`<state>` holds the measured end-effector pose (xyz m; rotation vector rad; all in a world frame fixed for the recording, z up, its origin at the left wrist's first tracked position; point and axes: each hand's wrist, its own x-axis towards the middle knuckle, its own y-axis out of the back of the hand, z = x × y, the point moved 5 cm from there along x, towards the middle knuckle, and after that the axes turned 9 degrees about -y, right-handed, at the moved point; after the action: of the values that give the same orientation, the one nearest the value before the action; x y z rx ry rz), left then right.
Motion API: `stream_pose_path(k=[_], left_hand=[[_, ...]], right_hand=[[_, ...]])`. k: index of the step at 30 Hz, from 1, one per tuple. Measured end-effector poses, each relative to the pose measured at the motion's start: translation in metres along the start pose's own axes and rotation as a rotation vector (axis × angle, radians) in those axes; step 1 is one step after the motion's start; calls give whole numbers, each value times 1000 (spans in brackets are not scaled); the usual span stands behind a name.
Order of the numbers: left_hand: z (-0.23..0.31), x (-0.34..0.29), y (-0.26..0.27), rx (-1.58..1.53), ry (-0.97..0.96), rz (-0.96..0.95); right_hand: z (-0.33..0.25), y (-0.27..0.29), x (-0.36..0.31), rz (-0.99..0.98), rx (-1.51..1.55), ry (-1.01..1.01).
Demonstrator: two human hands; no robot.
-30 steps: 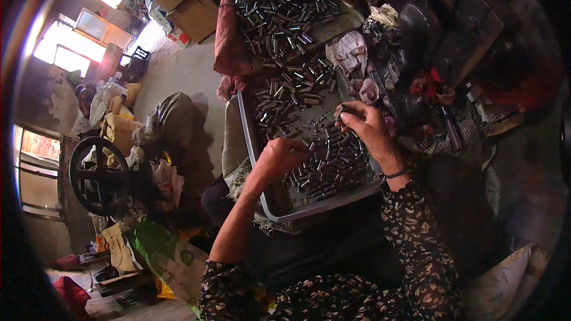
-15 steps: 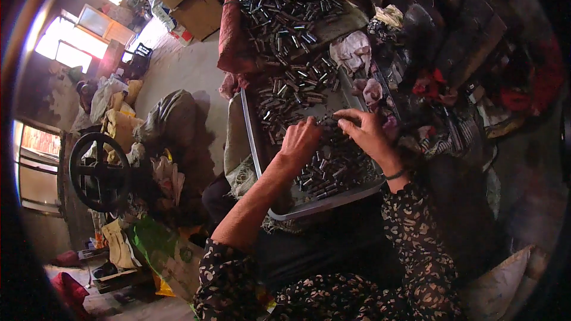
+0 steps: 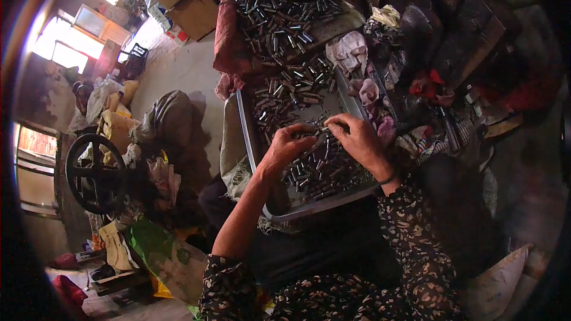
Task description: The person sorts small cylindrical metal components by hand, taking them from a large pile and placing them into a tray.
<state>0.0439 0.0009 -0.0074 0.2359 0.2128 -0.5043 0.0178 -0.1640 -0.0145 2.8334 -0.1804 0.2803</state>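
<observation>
Both hands are over a grey-rimmed tray [image 3: 244, 120] holding many small dark metal cylinders [image 3: 324, 169], some of them shiny. My left hand [image 3: 289, 147] is closed, its thumb and forefinger reaching toward the tray's middle. Close beside it, my right hand [image 3: 355, 138] is curled in a pinch, a dark band at its wrist. The fingertips of the two hands almost meet. Whatever lies between them is too small and dark to name. Beyond the tray, a large heap of the same cylinders [image 3: 285, 9] slopes down into it.
Red sacking [image 3: 228, 35] edges the heap on its left. Crumpled pale cloths [image 3: 349, 52] lie along the tray's right side, near dark curved sheets [image 3: 458, 35]. Farther left stand a black handwheel [image 3: 96, 173], a stuffed sack [image 3: 169, 120] and cardboard boxes [image 3: 193, 12].
My left hand has turned, so its thumb now shows and points toward the right hand. My right hand has shifted slightly left and down. The view has moved a little.
</observation>
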Motion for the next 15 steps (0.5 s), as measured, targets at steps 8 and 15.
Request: stream_pose_path(k=[8, 15], left_hand=[[-3, -5, 2, -95, 25, 4], [-1, -4, -1, 9, -33, 84]], right_hand=[[-8, -2, -2, -138, 80, -279], [-1, -2, -2, -102, 95, -275]])
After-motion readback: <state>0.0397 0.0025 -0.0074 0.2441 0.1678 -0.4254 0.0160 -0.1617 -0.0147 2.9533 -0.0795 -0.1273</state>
